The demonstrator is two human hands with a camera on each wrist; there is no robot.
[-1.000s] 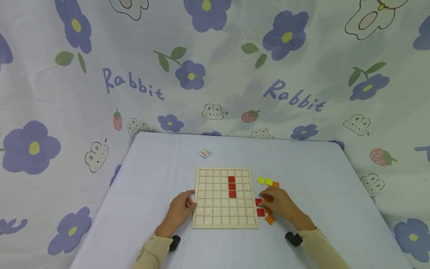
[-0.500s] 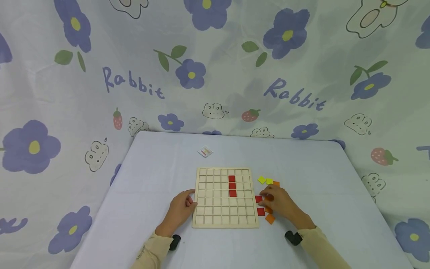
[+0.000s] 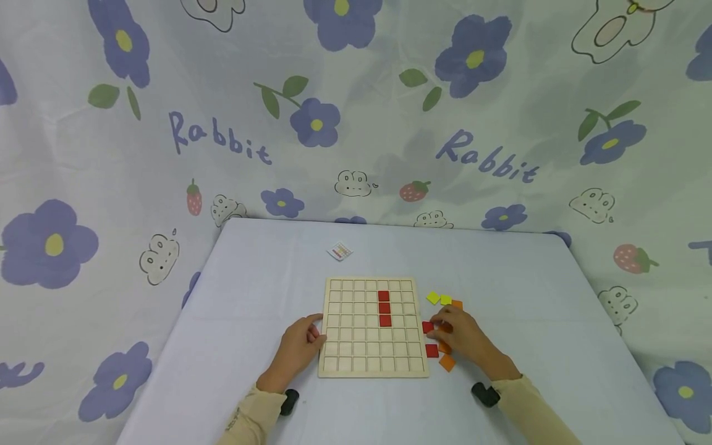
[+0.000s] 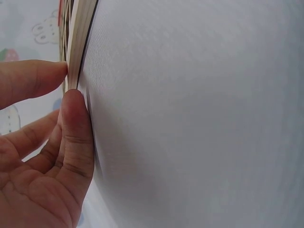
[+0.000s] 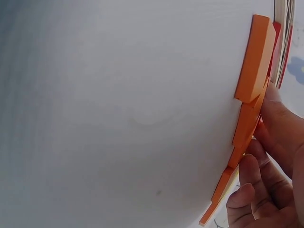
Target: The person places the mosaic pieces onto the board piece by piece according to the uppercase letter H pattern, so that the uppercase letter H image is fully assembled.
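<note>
My left hand (image 3: 300, 347) rests at the left edge of a wooden grid board (image 3: 351, 352), thumb and forefinger touching its rim a little apart. Three red tiles (image 3: 384, 308) sit in one column of the board's cells. Beside the board's right edge, my right hand (image 3: 463, 334) pinches a red square tile (image 3: 428, 327) between thumb and forefinger, low at the table. Another red tile (image 3: 432, 351) lies just nearer. Several orange tiles (image 5: 254, 59) are in a row beneath and beside the right hand, which partly covers them in the head view.
Yellow tiles (image 3: 433, 298) and an orange tile (image 3: 457, 305) lie beyond the right hand. A small printed card (image 3: 340, 251) is behind the board. The white-covered table (image 3: 267, 266) ends at a patterned curtain (image 3: 367, 117).
The red tile at my right fingers has slid slightly away from me along the board's right edge and straightened. My left hand and the board have stayed put.
</note>
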